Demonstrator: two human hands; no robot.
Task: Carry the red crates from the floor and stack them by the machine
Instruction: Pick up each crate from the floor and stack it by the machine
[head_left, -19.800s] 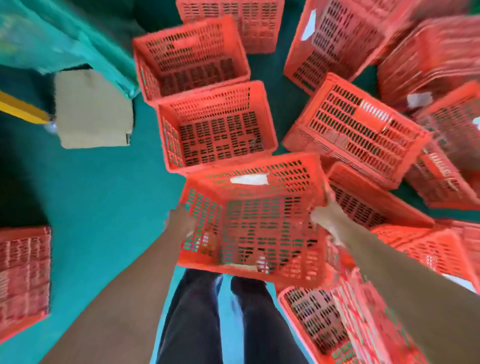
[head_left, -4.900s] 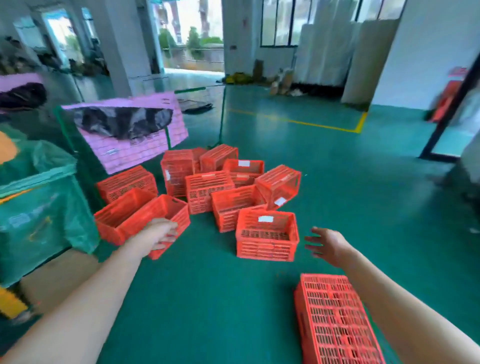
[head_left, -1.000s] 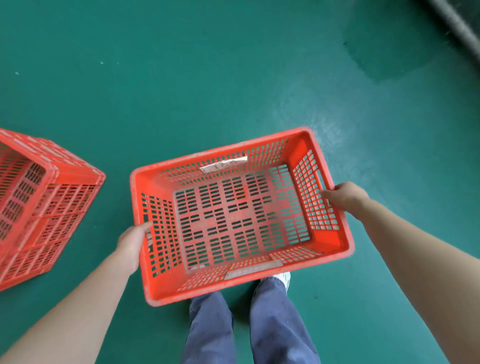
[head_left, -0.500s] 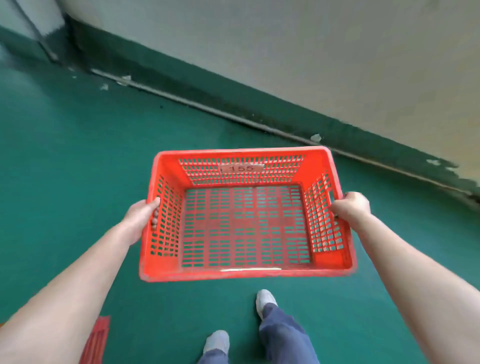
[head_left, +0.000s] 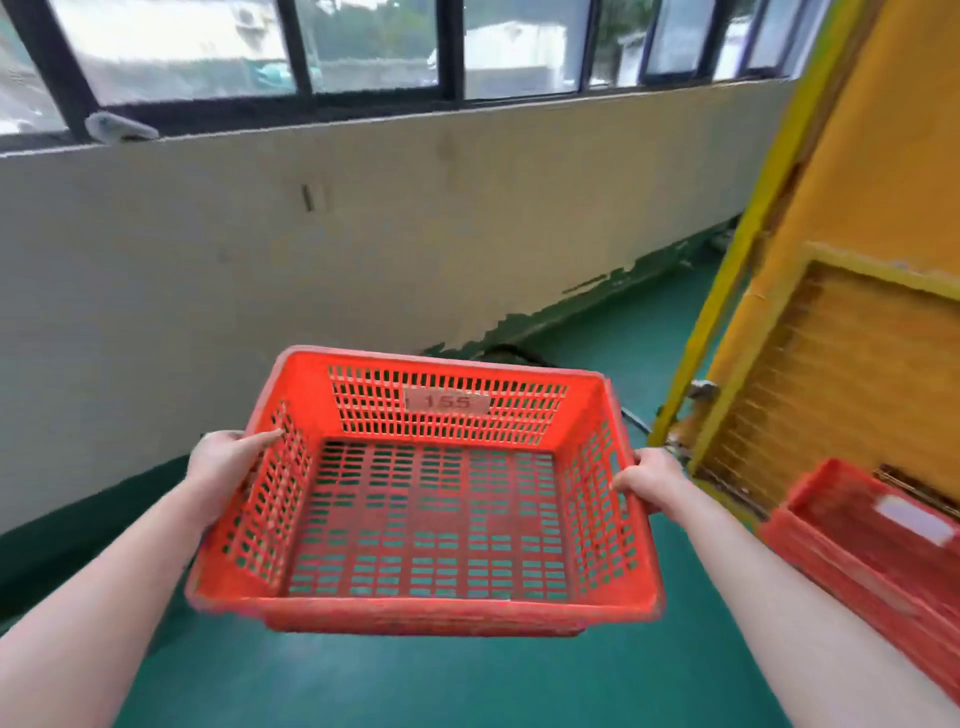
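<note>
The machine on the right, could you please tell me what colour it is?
The machine is orange-yellow, clearest in the head view.

Okay, crate (head_left: 426, 519) is way over by the wall (head_left: 260, 260) and windows (head_left: 374, 47) now. Yellow machine (head_left: 883, 208) comes into view on the right, with a stack (head_left: 872, 545) of red crates sitting right at its foot.

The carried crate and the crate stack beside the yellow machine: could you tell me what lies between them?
Head view: only the right hand and forearm, over bare green floor.
</note>
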